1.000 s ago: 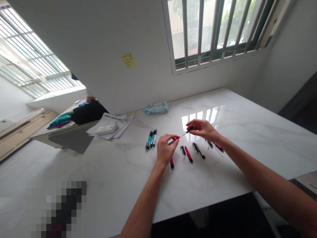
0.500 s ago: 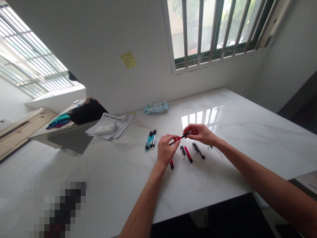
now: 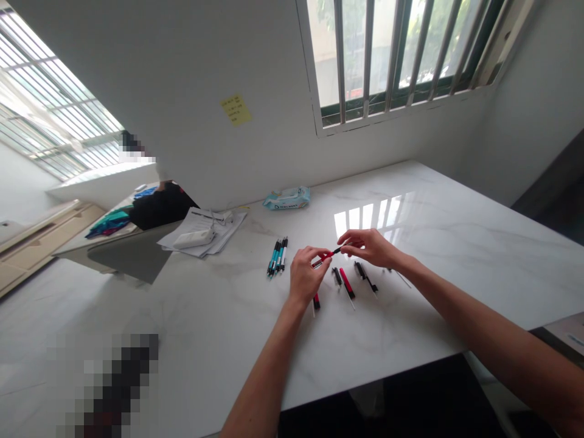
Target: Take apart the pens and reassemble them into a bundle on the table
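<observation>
My left hand (image 3: 307, 274) is shut on a red pen barrel (image 3: 322, 259), and a black pen part (image 3: 336, 250) sticks out of the barrel's far end. My right hand (image 3: 369, 246) is just past that black end, with its fingers curled and nothing visible in them. Below my hands, several loose red and black pen parts lie on the white marble table (image 3: 456, 255), including a red barrel (image 3: 347, 283) and a black piece (image 3: 366, 277). A thin pale refill (image 3: 401, 278) lies near my right forearm. A bundle of teal-and-black pens (image 3: 277, 257) lies left of my left hand.
Papers (image 3: 205, 234) with a white box (image 3: 194, 238) and a pack of wet wipes (image 3: 286, 198) lie at the table's back. A person in dark clothing (image 3: 159, 205) stands at back left. A blurred dark object (image 3: 107, 383) lies at the near left.
The black part now sits deeper in the red barrel, with less of it showing. My right hand has come off its end, and my right forearm has moved lower across the parts on the right.
</observation>
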Tool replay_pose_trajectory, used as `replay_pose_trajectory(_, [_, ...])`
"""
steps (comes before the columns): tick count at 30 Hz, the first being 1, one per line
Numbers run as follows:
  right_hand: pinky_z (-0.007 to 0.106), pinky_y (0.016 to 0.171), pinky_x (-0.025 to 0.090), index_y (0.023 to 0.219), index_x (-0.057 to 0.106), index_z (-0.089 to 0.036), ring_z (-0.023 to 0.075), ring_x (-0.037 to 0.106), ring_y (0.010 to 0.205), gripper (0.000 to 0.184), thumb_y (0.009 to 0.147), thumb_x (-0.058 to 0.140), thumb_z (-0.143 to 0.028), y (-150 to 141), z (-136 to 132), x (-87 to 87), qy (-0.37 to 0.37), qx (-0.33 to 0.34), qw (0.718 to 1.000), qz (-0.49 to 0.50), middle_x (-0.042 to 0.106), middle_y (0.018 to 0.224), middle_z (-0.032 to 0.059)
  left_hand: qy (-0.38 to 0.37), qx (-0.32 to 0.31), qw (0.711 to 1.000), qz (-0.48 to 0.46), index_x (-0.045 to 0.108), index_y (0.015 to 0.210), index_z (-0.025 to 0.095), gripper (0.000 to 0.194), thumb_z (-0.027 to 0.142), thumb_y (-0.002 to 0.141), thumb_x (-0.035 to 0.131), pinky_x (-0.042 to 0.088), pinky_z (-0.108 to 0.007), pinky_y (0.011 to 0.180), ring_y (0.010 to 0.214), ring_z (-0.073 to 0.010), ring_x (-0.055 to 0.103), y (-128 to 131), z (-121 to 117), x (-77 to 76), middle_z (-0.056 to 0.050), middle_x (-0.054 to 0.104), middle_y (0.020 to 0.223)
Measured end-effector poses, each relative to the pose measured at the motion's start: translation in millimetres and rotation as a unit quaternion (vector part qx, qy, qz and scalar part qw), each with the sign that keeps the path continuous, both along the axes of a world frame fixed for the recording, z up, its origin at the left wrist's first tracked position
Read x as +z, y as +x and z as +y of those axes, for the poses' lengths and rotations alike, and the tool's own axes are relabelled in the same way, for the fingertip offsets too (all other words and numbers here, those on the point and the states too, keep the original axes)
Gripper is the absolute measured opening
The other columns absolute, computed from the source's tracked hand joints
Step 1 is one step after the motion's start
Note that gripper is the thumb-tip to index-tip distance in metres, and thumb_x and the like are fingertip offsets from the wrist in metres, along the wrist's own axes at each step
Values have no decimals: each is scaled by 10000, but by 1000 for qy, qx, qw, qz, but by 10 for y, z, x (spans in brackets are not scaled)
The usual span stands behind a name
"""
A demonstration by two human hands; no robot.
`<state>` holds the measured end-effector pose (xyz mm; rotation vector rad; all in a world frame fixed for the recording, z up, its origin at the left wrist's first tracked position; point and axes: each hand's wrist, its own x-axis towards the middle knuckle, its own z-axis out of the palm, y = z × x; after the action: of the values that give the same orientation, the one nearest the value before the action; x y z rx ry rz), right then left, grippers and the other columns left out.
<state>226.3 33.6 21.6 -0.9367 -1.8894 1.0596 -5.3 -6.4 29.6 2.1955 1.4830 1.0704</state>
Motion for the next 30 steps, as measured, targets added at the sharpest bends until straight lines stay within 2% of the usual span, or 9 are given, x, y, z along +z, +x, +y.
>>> replay_pose_trajectory(3, [380, 861, 625, 1105, 725, -224, 217, 760, 925, 264, 892, 723, -381, 26, 7, 21, 23, 4, 1000, 10, 786, 1056, 74, 3, 5, 1000, 1, 794, 977, 280, 102, 228, 912, 735, 491, -365, 869, 916, -213, 656, -11, 9, -6, -14, 750, 928])
replay_pose_trajectory(5, [377, 859, 625, 1071, 727, -218, 207, 755, 891, 224, 894, 710, -354, 38, 15, 22, 27, 2, 1000, 12, 781, 1029, 65, 4, 4, 1000, 2, 794, 978, 283, 107, 225, 911, 734, 491, -363, 868, 914, -212, 656, -15, 10, -5, -14, 750, 934])
replay_pose_trajectory(9, [384, 839, 629, 1028, 743, -210, 206, 748, 832, 218, 901, 707, -383, 39, 24, 7, 22, -4, 1000, 1, 779, 937, 55, 4, 2, 1000, 1, 792, 975, 281, 110, 217, 906, 735, 491, -359, 865, 917, -213, 653, -14, 6, -2, -14, 747, 933])
replay_pose_trajectory(17, [378, 845, 623, 1014, 763, -214, 198, 741, 834, 238, 892, 717, -413, 24, 5, 40, 27, 4, 1000, 4, 782, 948, 50, -3, 5, 1000, 5, 786, 978, 276, 107, 219, 909, 725, 490, -363, 878, 926, -216, 653, -9, 7, -9, -16, 748, 944])
replay_pose_trajectory(23, [357, 733, 601, 970, 770, -192, 208, 738, 755, 320, 924, 682, -497, 21, -13, 60, -8, -10, 999, -31, 785, 818, 67, -3, 0, 1000, 5, 783, 960, 279, 92, 231, 910, 723, 497, -369, 886, 942, -223, 660, -9, 2, -9, -19, 753, 962])
replay_pose_trajectory(27, [354, 738, 587, 1098, 754, -205, 200, 723, 761, 338, 910, 703, -482, 43, -17, 73, 8, -5, 1000, -30, 780, 833, 56, -3, 2, 1000, 5, 783, 966, 278, 96, 231, 912, 719, 498, -370, 883, 926, -220, 657, -10, 4, -8, -21, 749, 947])
replay_pose_trajectory(30, [356, 769, 585, 1088, 736, -214, 195, 719, 775, 290, 894, 722, -429, 59, -3, 55, 23, -2, 999, -25, 772, 835, 42, 0, 0, 1000, 4, 783, 972, 274, 100, 226, 912, 720, 497, -366, 885, 929, -216, 656, -13, 7, -8, -19, 748, 944])
